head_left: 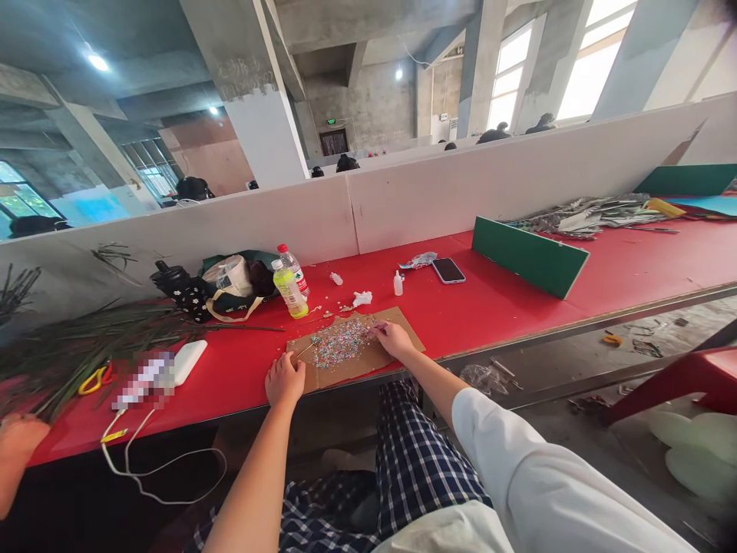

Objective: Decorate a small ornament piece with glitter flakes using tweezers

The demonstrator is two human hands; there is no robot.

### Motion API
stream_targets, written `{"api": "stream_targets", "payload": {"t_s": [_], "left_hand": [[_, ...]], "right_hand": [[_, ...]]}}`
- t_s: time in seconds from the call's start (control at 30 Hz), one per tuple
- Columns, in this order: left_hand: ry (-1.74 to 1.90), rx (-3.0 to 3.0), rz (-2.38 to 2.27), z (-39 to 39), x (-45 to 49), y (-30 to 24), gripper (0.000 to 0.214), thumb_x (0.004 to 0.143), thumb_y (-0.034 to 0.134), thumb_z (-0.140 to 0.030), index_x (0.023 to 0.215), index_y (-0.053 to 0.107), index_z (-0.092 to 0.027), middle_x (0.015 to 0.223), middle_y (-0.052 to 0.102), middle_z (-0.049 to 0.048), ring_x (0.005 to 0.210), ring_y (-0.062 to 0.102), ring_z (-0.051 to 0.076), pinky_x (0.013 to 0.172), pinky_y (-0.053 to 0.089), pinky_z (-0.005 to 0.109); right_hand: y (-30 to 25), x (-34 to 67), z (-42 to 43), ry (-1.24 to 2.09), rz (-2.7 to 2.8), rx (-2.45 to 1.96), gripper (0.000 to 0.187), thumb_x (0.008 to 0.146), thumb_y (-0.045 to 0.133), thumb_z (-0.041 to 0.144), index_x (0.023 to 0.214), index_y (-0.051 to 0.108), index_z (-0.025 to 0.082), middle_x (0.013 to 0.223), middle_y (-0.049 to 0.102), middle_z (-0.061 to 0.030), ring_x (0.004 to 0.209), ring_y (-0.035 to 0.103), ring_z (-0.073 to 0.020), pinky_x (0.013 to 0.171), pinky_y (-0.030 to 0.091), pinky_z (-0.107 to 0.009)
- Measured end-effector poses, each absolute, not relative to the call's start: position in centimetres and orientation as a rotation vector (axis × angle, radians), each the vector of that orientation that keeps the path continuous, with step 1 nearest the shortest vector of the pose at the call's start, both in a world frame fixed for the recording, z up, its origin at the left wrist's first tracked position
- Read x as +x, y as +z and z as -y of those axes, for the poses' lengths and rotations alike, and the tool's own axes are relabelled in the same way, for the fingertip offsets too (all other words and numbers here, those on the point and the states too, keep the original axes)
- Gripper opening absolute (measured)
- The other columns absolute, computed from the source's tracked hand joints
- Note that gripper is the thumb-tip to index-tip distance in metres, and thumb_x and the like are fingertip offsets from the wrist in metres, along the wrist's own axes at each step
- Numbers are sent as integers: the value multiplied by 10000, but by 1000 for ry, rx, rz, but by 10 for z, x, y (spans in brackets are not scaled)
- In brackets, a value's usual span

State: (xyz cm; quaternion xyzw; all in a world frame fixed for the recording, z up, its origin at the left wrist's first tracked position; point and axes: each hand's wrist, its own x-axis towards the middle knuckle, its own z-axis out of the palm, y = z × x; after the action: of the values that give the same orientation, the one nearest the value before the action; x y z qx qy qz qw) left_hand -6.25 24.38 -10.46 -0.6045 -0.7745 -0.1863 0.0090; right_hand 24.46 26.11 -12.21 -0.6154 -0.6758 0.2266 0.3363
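On a flat piece of brown cardboard [406, 326] lies a spread of tiny multicoloured bits [342, 344], like beads or sequins; they are too small to tell which. My left hand [285, 380] rests at the cardboard's left edge. Its fingers are closed on a thin stick [305, 350], whose tip points toward the bits and carries something small and greenish. Over the right side of the pile is my right hand [394, 340], fingertips pinched together low by the bits. What those fingertips hold, if anything, is too small to make out.
Behind the cardboard stand two bottles [291, 288], a small white dropper bottle [398, 283], crumpled tissue [362, 298] and a phone [448, 270]. A green board [527, 257] stands to the right. Leftward are a white power bank [190, 362], yellow-handled scissors [95, 378], dark stems and another person's hand [23, 434].
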Motion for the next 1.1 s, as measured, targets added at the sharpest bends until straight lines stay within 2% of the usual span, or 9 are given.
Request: {"api": "stream_targets", "payload": {"t_s": [1.1], "left_hand": [[-600,-1903,2427,-244,-63,-105,448,1013,662,-415,1401,599,-200,1467,594,117,1338,592,291,1144,507,566]], "right_hand": [[-125,246,-263,615,1758,-1602,337,1026,659,406,1290,661,196,1315,681,-97,1115,695,-232,957,613,-448]]}}
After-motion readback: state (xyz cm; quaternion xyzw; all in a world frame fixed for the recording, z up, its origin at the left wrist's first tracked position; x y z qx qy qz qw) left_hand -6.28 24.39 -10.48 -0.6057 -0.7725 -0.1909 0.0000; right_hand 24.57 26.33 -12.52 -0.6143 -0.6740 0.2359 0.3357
